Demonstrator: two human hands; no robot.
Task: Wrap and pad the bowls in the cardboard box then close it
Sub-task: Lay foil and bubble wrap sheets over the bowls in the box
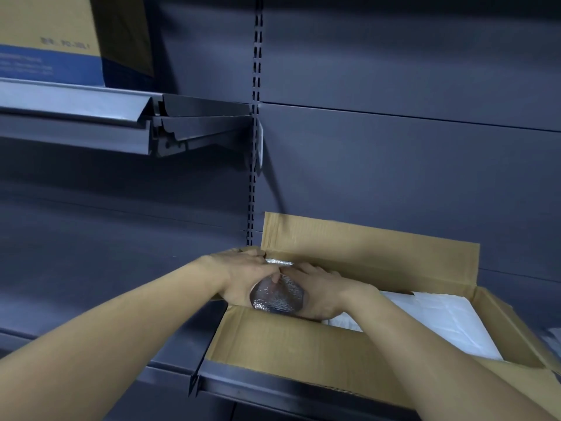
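Observation:
An open cardboard box stands on a dark metal shelf, its flaps up. At the box's left end both hands hold a rounded bundle wrapped in silvery bubble foil, likely a bowl; the bowl itself is hidden. My left hand grips the bundle from the left and top, thumb across the foil. My right hand cups it from the right. A strip of the same foil shows just behind the hands. White padding sheets lie inside the box to the right.
The dark shelf edge runs below the box. A higher shelf at upper left carries a tan and blue carton. A slotted upright runs down the dark back panel. Something pale sits at the far right edge.

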